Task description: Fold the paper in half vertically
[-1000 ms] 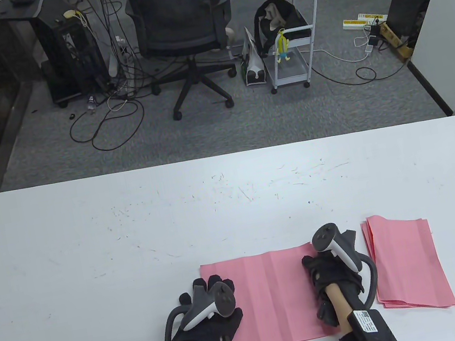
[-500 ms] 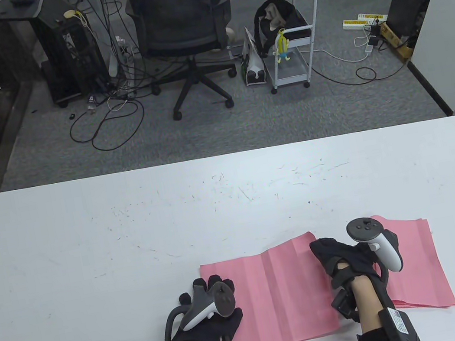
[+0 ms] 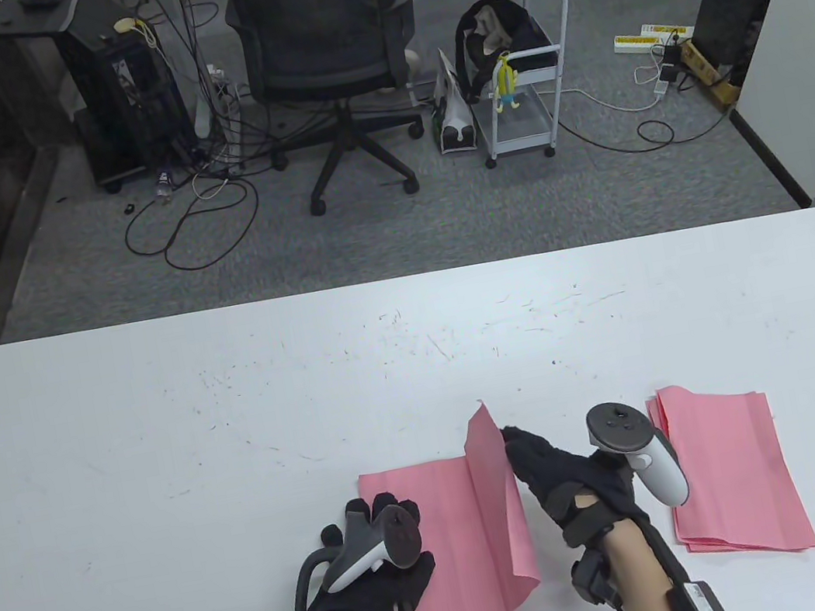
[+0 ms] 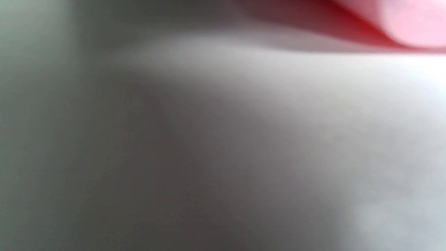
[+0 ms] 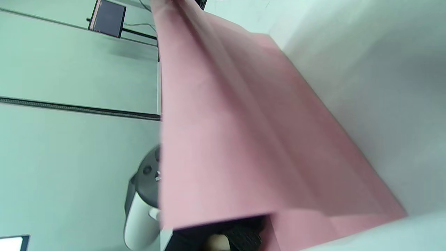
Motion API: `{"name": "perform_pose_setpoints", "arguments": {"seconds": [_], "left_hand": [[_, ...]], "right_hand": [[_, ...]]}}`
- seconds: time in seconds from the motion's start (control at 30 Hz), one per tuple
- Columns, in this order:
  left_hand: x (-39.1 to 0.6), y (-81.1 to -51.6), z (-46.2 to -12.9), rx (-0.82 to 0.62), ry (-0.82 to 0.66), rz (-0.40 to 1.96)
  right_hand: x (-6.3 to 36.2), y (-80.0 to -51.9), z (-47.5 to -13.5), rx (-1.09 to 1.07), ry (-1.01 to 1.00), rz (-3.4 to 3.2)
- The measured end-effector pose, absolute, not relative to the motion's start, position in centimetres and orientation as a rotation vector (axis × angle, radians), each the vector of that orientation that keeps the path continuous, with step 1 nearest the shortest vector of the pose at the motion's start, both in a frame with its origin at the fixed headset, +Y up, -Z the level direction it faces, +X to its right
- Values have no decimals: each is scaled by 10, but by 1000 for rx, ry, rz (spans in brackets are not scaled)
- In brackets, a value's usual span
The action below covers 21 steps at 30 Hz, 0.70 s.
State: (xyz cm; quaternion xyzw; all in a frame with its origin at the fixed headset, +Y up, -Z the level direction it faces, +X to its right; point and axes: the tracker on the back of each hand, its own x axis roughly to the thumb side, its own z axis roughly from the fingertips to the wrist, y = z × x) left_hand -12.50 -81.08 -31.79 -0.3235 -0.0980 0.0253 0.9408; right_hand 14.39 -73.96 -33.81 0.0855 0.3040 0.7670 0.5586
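left wrist view is pure blur, just a smear of the pink paper sheet (image 4: pixel 414 24); right hand's fingers (image 3: pixel 520 443) hide behind its raised half.

We see our left hand (image 3: pixel 378 563) lying low and palm-down near the table's front edge, fingers spread forward. Our right hand (image 3: pixel 565 486) is raised and angled left, fingers (image 3: pixel 516 440) stretched out together, forearm entering from below.

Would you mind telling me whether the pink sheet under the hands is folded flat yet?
Not yet, only partly folded. The pink sheet has its right half raised upright by the right hand, while the left hand rests on the flat half.
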Motion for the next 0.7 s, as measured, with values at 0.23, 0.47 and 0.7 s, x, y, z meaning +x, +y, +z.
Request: {"name": "perform_pose_setpoints", "arguments": {"seconds": [0.23, 0.47, 0.7], "left_hand": [[-125, -811, -318, -659, -200, 47], [-125, -810, -318, -658, -200, 47], [-124, -810, -318, -658, -198, 44]], "right_hand": [[102, -762, -335, 284, 799, 2043], [66, -793, -328, 260, 850, 2637], [51, -808, -321, 265, 936, 2837]]}}
